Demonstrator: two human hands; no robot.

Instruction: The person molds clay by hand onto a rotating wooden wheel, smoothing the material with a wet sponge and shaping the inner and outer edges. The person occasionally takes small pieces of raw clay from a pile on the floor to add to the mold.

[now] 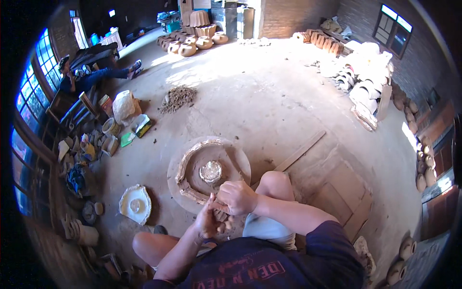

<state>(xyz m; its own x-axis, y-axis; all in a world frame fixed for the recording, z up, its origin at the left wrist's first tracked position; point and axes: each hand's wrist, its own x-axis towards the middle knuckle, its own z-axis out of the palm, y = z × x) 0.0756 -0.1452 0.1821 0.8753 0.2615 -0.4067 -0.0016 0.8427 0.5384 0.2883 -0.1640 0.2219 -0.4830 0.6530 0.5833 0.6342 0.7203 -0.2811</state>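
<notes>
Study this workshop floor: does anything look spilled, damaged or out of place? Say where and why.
The heap of brown clumps lies loose on the floor beyond the round disc, with crumbs around it, so it looks spilled, though perhaps deliberate. The white dish-like piece left of the disc has a ragged rim, possibly chipped.

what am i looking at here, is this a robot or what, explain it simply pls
No robot: these are a person's bare left hand and right hand. There is one picture, from a fisheye camera on the person's head looking down, so straight edges bend. On the floor, a round disc bears a rough, curved rim. To its left lies a pale, dish-like piece; beyond are a brown heap and round pots. The hands meet above the disc's near side; whether they hold anything is unclear.
</notes>
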